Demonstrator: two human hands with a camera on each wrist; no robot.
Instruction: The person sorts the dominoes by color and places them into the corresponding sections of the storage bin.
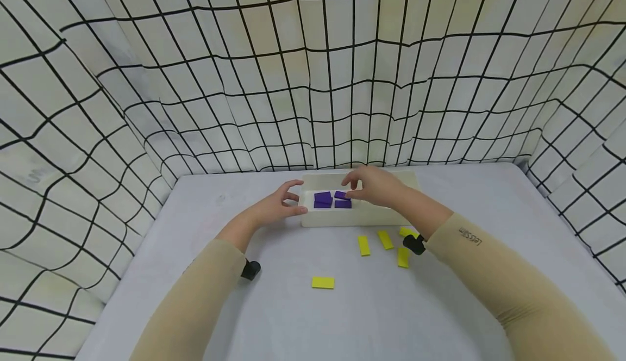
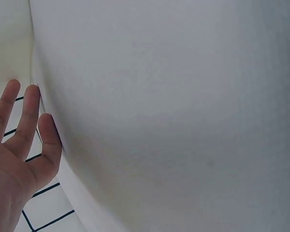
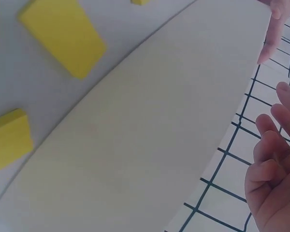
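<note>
A long cream box stands at the table's far side, with several flat purple blocks in its left part. My right hand reaches over the box, fingers loosely bent, thumb right at one purple block. A gap shows between thumb and forefinger, nothing pinched there. At the box's left end is my left hand, fingers spread and thumb at the box's front left corner. The left wrist view shows this hand with its fingers apart; the right wrist view hides the purple blocks behind the box wall.
Several yellow blocks lie on the white table in front of the box, towards the right. One yellow block lies apart, nearer to me. Black netting over pale walls encloses the table's back and sides.
</note>
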